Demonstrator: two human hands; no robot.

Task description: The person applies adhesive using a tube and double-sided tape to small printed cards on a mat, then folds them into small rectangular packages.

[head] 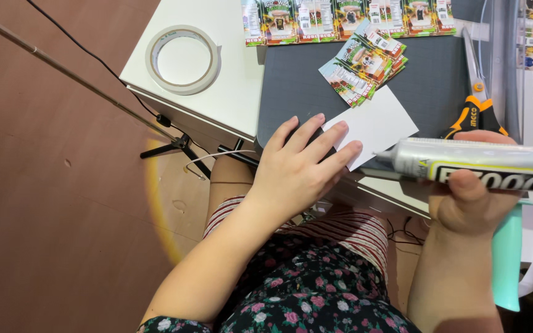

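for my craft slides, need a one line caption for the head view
Left hand pins a white card on a grey mat; right hand aims a glue tube at it.

On the matt grey mat (439, 80), a smooth white paper card (377, 123) is lying; above it glossy printed cards (365, 61) are shining. Right of the mat, a glossy plastic glue tube (482, 163) is gleaming; scissors (477, 92) are showing bright metal blades.

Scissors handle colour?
Black with orange trim on the scissors, head view, above the right hand.
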